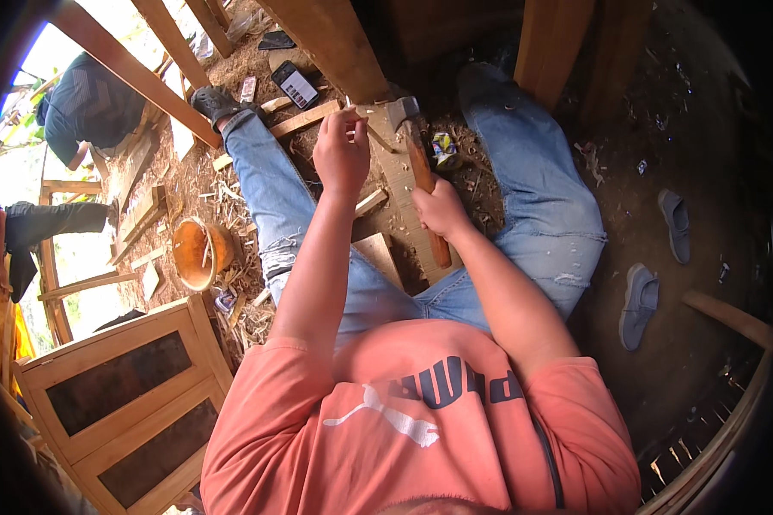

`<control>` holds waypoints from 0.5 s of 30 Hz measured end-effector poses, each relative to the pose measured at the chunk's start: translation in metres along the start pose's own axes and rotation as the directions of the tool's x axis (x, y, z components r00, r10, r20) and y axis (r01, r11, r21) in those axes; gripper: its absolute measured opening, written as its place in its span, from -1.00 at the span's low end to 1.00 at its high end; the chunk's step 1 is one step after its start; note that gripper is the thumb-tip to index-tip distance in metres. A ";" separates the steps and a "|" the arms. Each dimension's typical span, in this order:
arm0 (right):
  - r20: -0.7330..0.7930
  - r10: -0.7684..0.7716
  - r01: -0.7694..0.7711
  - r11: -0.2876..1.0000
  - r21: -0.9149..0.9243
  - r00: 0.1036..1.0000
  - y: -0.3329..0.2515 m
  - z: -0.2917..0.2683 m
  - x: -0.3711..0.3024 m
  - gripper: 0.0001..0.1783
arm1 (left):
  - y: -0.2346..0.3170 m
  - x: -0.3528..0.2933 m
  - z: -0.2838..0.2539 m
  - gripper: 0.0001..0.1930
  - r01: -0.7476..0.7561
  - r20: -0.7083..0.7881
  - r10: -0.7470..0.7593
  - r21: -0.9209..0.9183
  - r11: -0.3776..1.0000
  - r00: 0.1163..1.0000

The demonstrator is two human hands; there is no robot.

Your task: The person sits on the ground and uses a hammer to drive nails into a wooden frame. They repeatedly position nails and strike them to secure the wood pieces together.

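Note:
My right hand [441,209] is wrapped round the wooden handle of a hammer [422,163]. Its grey metal head points away from me, beside the foot of a thick wooden post [339,47]. Left of the hammer, my left hand [342,154] is raised with its fingers curled together. Something thin and pale shows at the fingertips, too small to name. A wooden board [401,193] lies between my legs under the hammer, and a narrow stick [380,139] is close to my left fingers. Just right of the hammer head lies a crumpled yellow-green packet [444,148].
A phone [295,85] with a lit screen lies past my left foot. An orange bucket [201,252] stands among wood shavings, near a panelled wooden frame [129,378]. Grey shoes [639,305] are at right. Another person [90,107] bends over at far left.

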State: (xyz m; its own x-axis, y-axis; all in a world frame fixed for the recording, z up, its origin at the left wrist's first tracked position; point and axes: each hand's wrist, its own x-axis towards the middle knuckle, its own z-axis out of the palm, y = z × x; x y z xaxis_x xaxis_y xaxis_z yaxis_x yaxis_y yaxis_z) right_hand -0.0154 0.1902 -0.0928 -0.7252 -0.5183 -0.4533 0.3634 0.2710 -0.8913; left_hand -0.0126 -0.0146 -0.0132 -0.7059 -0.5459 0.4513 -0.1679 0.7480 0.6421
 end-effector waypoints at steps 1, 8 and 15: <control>-0.014 -0.011 0.011 1.000 -0.013 1.000 0.004 0.002 0.001 -0.84 | -0.004 0.000 0.003 -0.80 -0.018 -0.010 0.018 0.007 1.000 1.000; 0.055 0.132 -0.136 0.987 0.083 0.990 -0.022 0.002 -0.004 -0.87 | -0.007 0.001 0.006 -0.79 -0.126 -0.027 0.128 0.043 0.991 0.991; 0.039 0.224 -0.225 0.974 0.002 0.974 -0.022 0.010 -0.010 -0.78 | -0.005 0.004 0.010 -0.78 -0.141 -0.003 0.141 0.034 0.989 0.990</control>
State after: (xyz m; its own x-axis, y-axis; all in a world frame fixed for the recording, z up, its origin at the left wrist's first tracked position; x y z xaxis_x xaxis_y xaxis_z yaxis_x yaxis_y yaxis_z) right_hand -0.0102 0.1811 -0.0693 -0.6020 -0.4753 -0.6416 0.5182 0.3789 -0.7668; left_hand -0.0216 -0.0173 -0.0207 -0.7205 -0.4357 0.5395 -0.0899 0.8301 0.5504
